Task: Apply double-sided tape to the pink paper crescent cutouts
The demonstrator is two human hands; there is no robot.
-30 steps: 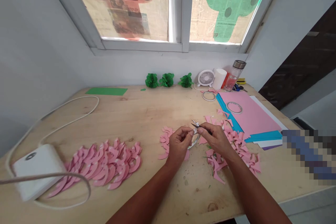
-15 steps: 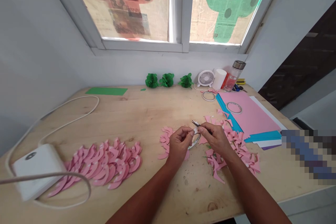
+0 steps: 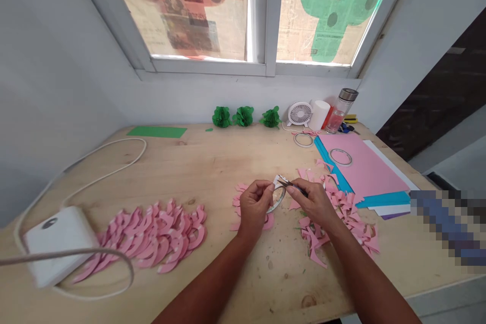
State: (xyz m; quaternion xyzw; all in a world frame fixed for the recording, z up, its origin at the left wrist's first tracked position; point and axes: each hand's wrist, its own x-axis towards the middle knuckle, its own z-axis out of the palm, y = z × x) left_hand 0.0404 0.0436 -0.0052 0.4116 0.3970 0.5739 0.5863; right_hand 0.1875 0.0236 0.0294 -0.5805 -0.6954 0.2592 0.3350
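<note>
My left hand [image 3: 253, 207] is closed on a narrow roll of tape [image 3: 281, 197], gripping it by its left side above the wooden table. A short white strip end stands up from the roll at my left fingertips. In my right hand [image 3: 314, 202] is a small pair of scissors [image 3: 285, 183], dark-bladed, pointing left. The blades lie at the white strip; whether they have cut it cannot be made out. Small pink paper pieces [image 3: 270, 221] lie beneath and behind my left hand. Pink paper scraps [image 3: 336, 207] are scattered around and under my right hand.
Curved pink paper pieces [image 3: 163, 238] are heaped at left, beside a white power bank [image 3: 61, 243] with a looping cable. Green paper shapes [image 3: 243, 116], a fan [image 3: 299, 113] and a glass bottle [image 3: 339, 114] line the back. Coloured sheets [image 3: 364, 172] and another tape roll lie right.
The scissors blades have tipped lower and to the left, onto the white strip at the roll. My left hand has drawn slightly left, and more of the tape ring shows.
</note>
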